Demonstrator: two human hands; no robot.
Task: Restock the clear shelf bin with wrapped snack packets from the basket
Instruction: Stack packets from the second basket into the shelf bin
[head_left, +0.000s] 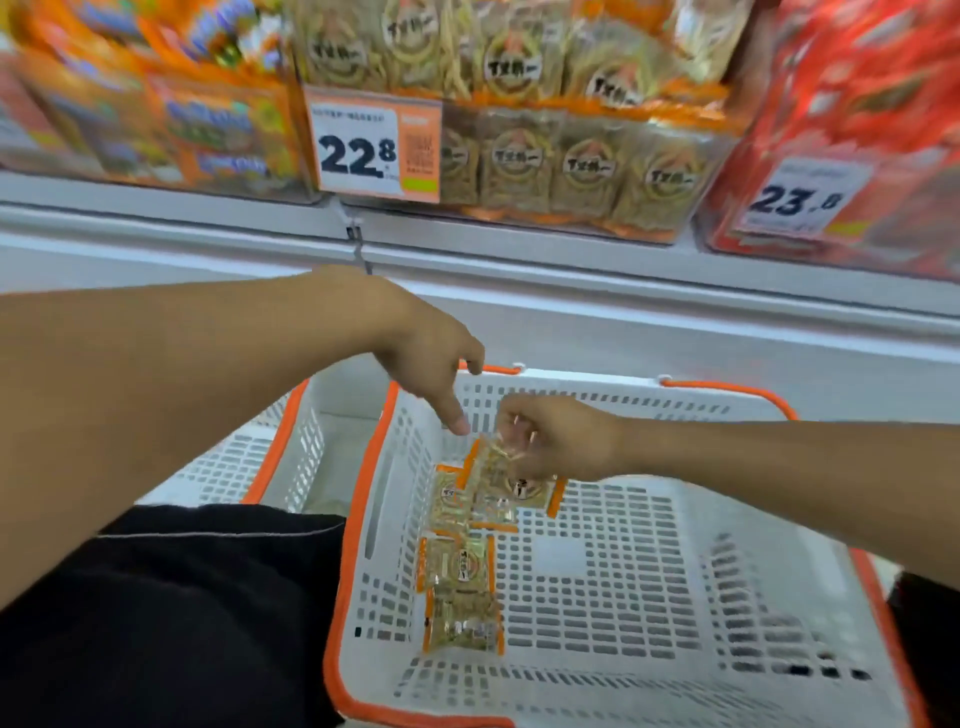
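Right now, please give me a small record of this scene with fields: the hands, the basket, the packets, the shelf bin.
left hand: over the basket, forefinger pointing down, holding nothing
right hand: pinches snack packets lifted from the pile
basket: white with orange rim, few packets left near its left wall
clear shelf bin: above, holds same packets, price tag reads 22.8
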